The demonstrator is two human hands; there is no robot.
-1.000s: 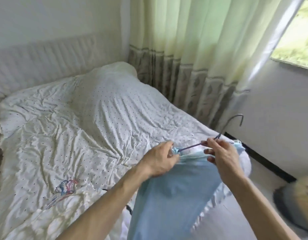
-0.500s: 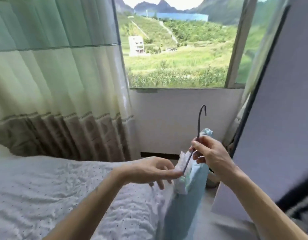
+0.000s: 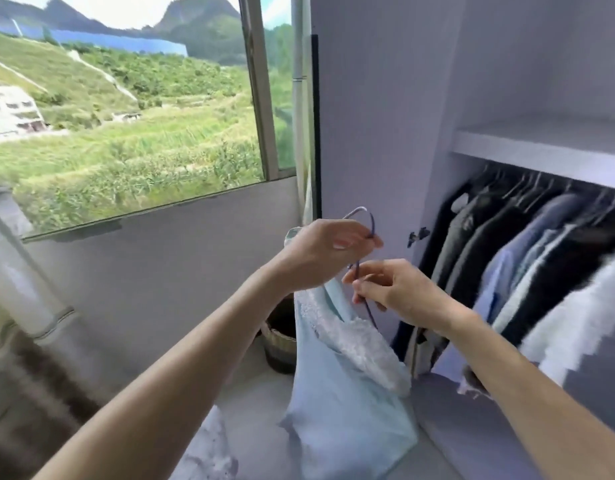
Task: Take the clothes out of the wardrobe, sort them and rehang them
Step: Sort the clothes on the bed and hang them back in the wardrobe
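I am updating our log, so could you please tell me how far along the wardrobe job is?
Done: a row of dark, blue and white garments hangs under the white wardrobe shelf, and the light blue lace-trimmed top sits on its purple wire hanger. In hand: the left hand grips the hook, and the right hand pinches the stem. Left: hooking it beside the row; more clothes, if any, are unseen.

I see wide glass window (image 3: 126,98) upper left w/ daylit green hillside outside; plain grey wall (image 3: 160,271) below, dark woven basket (image 3: 280,337) centre on pale floor (image 3: 250,393).
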